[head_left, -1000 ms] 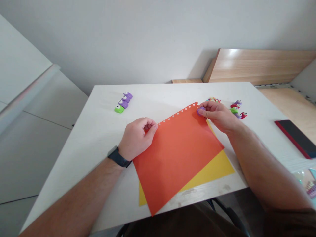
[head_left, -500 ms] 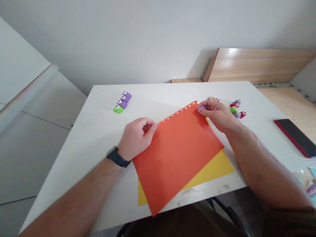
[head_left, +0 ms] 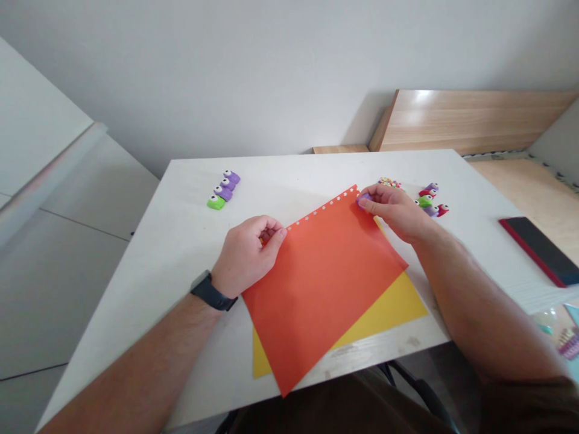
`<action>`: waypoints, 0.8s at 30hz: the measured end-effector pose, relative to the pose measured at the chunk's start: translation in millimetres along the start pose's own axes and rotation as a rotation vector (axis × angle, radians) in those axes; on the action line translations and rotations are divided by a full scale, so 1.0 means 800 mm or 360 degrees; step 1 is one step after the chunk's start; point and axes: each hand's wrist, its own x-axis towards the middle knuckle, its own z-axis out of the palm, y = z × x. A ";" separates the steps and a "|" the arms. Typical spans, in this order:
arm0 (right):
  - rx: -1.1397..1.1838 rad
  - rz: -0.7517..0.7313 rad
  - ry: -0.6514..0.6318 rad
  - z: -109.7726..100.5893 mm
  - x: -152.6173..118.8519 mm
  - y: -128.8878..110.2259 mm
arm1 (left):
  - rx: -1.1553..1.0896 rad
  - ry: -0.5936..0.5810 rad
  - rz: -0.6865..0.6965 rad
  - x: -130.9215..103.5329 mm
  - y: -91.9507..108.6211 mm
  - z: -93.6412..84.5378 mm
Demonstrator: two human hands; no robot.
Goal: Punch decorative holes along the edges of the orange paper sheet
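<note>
Star cut-outs (head_left: pixel 338 198) line the orange sheet (head_left: pixel 325 271) between my left hand (head_left: pixel 246 253), pinched on its edge, and my right hand (head_left: pixel 400 211), clamped on a purple punch (head_left: pixel 362 198); covered stretches are unverifiable.

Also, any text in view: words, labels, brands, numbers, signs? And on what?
None readable.
Orange sheet, yellow sheet: no lettering seen; the star shapes are not text.
Wristwatch, purple piece in the right hand: too small to tell.
Colourful items, lower right: too blurred.
</note>
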 end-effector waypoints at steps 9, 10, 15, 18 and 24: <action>-0.0014 0.0068 -0.0090 -0.001 -0.006 -0.010 | -0.0268 -0.0363 -0.0119 -0.006 0.008 -0.008; -0.0013 0.0084 -0.0116 0.000 -0.007 -0.012 | -0.0318 -0.0425 -0.0129 -0.006 0.009 -0.009; 0.0016 0.0095 -0.0219 0.001 -0.010 -0.017 | -0.0631 -0.0762 -0.0313 -0.007 0.012 -0.013; 0.0055 0.0069 -0.0304 0.001 -0.011 -0.020 | -0.0775 -0.0951 -0.0439 -0.007 0.016 -0.016; 0.0048 -0.0071 -0.0612 0.024 -0.022 -0.028 | -0.0865 -0.1007 -0.0305 -0.012 0.026 -0.008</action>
